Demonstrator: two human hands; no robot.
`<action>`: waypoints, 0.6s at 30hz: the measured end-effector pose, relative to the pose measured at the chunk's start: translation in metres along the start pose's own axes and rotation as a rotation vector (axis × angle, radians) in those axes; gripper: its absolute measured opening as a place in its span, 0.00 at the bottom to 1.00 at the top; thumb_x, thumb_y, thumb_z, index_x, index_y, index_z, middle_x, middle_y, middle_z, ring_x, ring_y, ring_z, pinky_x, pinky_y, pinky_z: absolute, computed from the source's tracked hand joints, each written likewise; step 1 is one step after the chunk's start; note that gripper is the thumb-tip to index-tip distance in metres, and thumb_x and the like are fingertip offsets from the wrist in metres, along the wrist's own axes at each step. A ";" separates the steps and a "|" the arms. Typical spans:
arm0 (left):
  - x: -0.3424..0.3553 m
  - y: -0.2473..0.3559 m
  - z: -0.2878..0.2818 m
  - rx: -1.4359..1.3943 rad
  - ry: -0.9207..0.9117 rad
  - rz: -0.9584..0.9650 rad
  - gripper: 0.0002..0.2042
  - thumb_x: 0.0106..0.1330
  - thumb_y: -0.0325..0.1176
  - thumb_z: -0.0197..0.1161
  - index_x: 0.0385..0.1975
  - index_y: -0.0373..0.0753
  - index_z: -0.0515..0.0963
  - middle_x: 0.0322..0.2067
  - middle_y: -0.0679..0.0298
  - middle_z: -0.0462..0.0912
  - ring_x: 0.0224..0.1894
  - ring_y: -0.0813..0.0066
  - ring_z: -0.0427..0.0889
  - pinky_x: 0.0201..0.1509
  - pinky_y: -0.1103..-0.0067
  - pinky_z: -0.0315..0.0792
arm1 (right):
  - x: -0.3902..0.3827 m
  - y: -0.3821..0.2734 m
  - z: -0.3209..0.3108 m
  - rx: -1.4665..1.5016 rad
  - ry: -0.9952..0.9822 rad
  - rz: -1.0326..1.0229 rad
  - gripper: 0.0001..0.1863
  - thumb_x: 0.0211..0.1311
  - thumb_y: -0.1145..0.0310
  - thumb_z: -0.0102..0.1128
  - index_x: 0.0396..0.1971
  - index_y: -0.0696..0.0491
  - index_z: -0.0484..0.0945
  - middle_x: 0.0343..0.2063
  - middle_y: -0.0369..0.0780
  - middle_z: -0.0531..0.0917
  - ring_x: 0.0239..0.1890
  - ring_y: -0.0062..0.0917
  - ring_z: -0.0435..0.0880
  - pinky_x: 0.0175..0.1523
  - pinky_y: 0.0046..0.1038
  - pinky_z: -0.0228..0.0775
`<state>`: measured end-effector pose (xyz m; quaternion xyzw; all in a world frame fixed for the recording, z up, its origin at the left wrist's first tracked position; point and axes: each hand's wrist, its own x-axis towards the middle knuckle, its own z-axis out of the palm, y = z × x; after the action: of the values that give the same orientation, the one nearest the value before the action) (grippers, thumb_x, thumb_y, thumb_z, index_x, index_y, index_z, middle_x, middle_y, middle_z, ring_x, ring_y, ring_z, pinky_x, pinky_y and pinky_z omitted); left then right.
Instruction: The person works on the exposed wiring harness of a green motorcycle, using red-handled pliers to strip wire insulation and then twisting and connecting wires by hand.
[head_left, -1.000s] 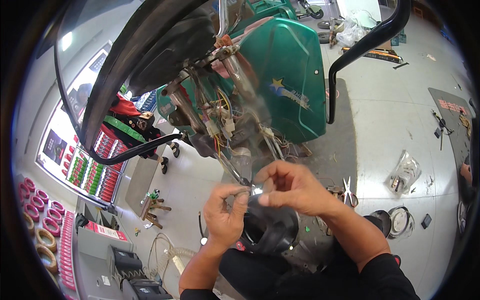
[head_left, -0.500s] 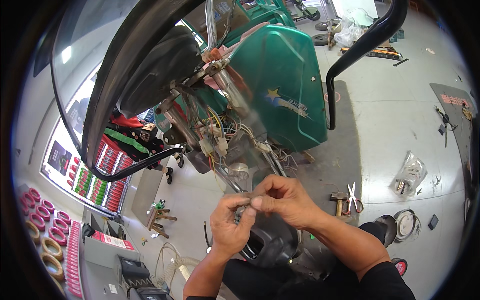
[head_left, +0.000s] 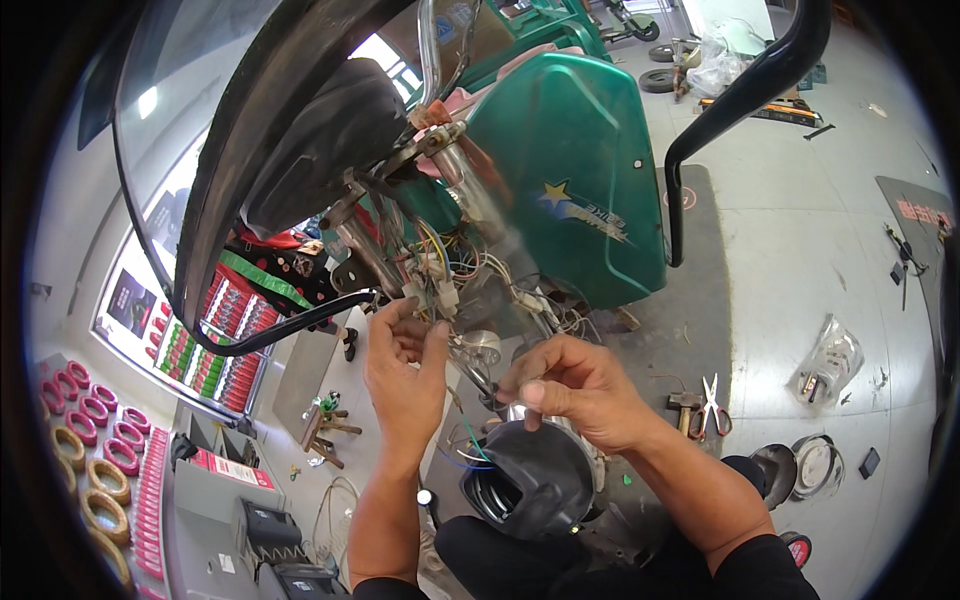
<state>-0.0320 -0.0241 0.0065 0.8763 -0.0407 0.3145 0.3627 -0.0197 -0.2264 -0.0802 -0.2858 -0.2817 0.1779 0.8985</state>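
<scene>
The exposed front of a two-wheeler shows chrome fork tubes point(head_left: 450, 165), white connectors point(head_left: 447, 296) with coloured wires, a round chrome part point(head_left: 478, 347) and a green panel point(head_left: 560, 140). My left hand point(head_left: 405, 385) is raised just under the connectors, fingers curled; what they hold is hidden among the wiring. Thin blue and green wires point(head_left: 470, 440) hang below it. My right hand point(head_left: 575, 395) is lower, at the lower tube, thumb and fingers closed on something too small to make out. A black plastic housing point(head_left: 540, 470) lies beneath my hands.
A hammer point(head_left: 685, 405), scissors point(head_left: 712, 405), plastic bag point(head_left: 832, 365) and round metal parts point(head_left: 812, 468) lie at the right. A wooden stool point(head_left: 325, 430), tape rolls point(head_left: 105, 500) and grey cabinet point(head_left: 215, 500) are left. A black bar point(head_left: 678, 200) flanks the panel. A person's legs point(head_left: 348, 340) show behind.
My hands, earlier together at the lower tube, are apart: the left has risen up and left to the connectors, while the right stays low. Blue and green wires now show between them.
</scene>
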 end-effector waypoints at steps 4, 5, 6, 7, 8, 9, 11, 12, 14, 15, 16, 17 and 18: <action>0.007 -0.024 -0.004 -0.064 -0.005 -0.009 0.16 0.72 0.27 0.70 0.55 0.30 0.76 0.35 0.67 0.80 0.35 0.85 0.77 0.39 0.85 0.73 | 0.001 0.000 -0.004 -0.008 0.014 0.000 0.11 0.71 0.66 0.72 0.42 0.56 0.80 0.43 0.47 0.86 0.43 0.26 0.86 0.42 0.27 0.83; 0.006 -0.023 -0.004 -0.049 -0.027 -0.043 0.16 0.72 0.27 0.71 0.54 0.30 0.77 0.35 0.68 0.80 0.35 0.85 0.77 0.39 0.85 0.73 | 0.002 0.000 -0.006 -0.014 0.009 -0.005 0.11 0.71 0.66 0.72 0.42 0.56 0.80 0.42 0.47 0.86 0.42 0.26 0.86 0.42 0.27 0.83; 0.005 -0.019 -0.004 -0.034 -0.049 -0.077 0.15 0.72 0.28 0.72 0.53 0.31 0.77 0.34 0.68 0.80 0.35 0.85 0.77 0.39 0.85 0.73 | 0.003 0.001 -0.008 -0.020 0.003 -0.010 0.11 0.71 0.66 0.72 0.41 0.56 0.80 0.42 0.47 0.86 0.42 0.26 0.86 0.42 0.27 0.83; 0.005 -0.016 -0.004 -0.018 -0.072 -0.110 0.15 0.71 0.28 0.72 0.53 0.31 0.78 0.34 0.69 0.80 0.35 0.86 0.77 0.39 0.86 0.73 | 0.003 0.001 -0.009 -0.032 -0.001 -0.005 0.11 0.72 0.66 0.72 0.41 0.56 0.80 0.42 0.47 0.87 0.42 0.26 0.86 0.42 0.27 0.82; 0.007 -0.017 -0.005 0.008 -0.073 -0.154 0.15 0.71 0.32 0.74 0.51 0.33 0.79 0.33 0.70 0.81 0.35 0.86 0.77 0.38 0.86 0.72 | 0.004 0.002 -0.009 -0.045 -0.005 -0.001 0.11 0.72 0.66 0.71 0.41 0.56 0.80 0.42 0.47 0.87 0.41 0.26 0.86 0.42 0.27 0.82; 0.007 -0.018 -0.007 -0.048 -0.074 -0.180 0.14 0.72 0.33 0.72 0.51 0.34 0.79 0.33 0.70 0.82 0.35 0.86 0.78 0.38 0.85 0.72 | 0.004 0.003 -0.009 -0.057 -0.010 0.004 0.11 0.72 0.66 0.71 0.41 0.56 0.79 0.41 0.47 0.87 0.41 0.26 0.86 0.41 0.27 0.82; 0.009 -0.019 -0.012 -0.165 -0.076 -0.229 0.13 0.75 0.36 0.70 0.50 0.36 0.79 0.33 0.69 0.83 0.34 0.84 0.79 0.37 0.84 0.73 | 0.005 0.004 -0.013 -0.033 -0.037 -0.003 0.11 0.72 0.66 0.71 0.43 0.57 0.80 0.41 0.43 0.87 0.41 0.23 0.86 0.42 0.26 0.81; 0.011 -0.020 -0.018 -0.268 -0.092 -0.267 0.12 0.76 0.38 0.69 0.49 0.37 0.79 0.33 0.69 0.83 0.34 0.83 0.80 0.36 0.83 0.73 | 0.006 0.005 -0.014 -0.020 -0.051 -0.006 0.11 0.73 0.66 0.71 0.43 0.57 0.81 0.41 0.41 0.87 0.42 0.21 0.85 0.43 0.25 0.80; 0.014 -0.021 -0.027 -0.479 -0.119 -0.343 0.11 0.78 0.40 0.65 0.47 0.40 0.79 0.33 0.68 0.84 0.33 0.81 0.82 0.35 0.82 0.74 | 0.010 0.007 -0.018 0.010 -0.009 -0.010 0.10 0.72 0.66 0.71 0.42 0.57 0.81 0.41 0.41 0.87 0.41 0.22 0.85 0.43 0.25 0.80; 0.016 -0.017 -0.030 -0.524 -0.107 -0.369 0.10 0.78 0.40 0.65 0.46 0.40 0.79 0.33 0.67 0.85 0.34 0.80 0.83 0.35 0.81 0.75 | 0.012 0.008 -0.020 0.025 0.012 -0.012 0.10 0.72 0.66 0.71 0.41 0.57 0.80 0.40 0.41 0.87 0.41 0.22 0.85 0.42 0.25 0.80; 0.017 -0.010 -0.034 -0.566 -0.093 -0.399 0.09 0.78 0.40 0.65 0.45 0.41 0.79 0.34 0.67 0.86 0.34 0.79 0.83 0.36 0.81 0.75 | 0.014 0.009 -0.022 0.049 0.050 -0.008 0.09 0.72 0.67 0.71 0.41 0.55 0.79 0.40 0.41 0.87 0.42 0.24 0.87 0.42 0.26 0.80; 0.019 -0.006 -0.037 -0.609 -0.079 -0.428 0.09 0.78 0.40 0.65 0.45 0.41 0.79 0.34 0.66 0.86 0.34 0.79 0.84 0.36 0.80 0.75 | 0.015 0.009 -0.024 0.058 0.059 -0.001 0.09 0.73 0.67 0.70 0.41 0.54 0.79 0.41 0.42 0.87 0.44 0.26 0.88 0.42 0.27 0.81; 0.021 -0.010 -0.043 -0.641 -0.114 -0.423 0.08 0.79 0.39 0.65 0.43 0.41 0.79 0.33 0.66 0.85 0.32 0.78 0.83 0.33 0.81 0.74 | 0.016 0.008 -0.026 0.067 0.068 0.007 0.09 0.73 0.67 0.70 0.41 0.54 0.78 0.42 0.42 0.87 0.45 0.28 0.89 0.41 0.27 0.82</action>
<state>-0.0345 0.0150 0.0354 0.7235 0.0247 0.1549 0.6723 0.0070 -0.2235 -0.0964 -0.2626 -0.2440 0.1806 0.9159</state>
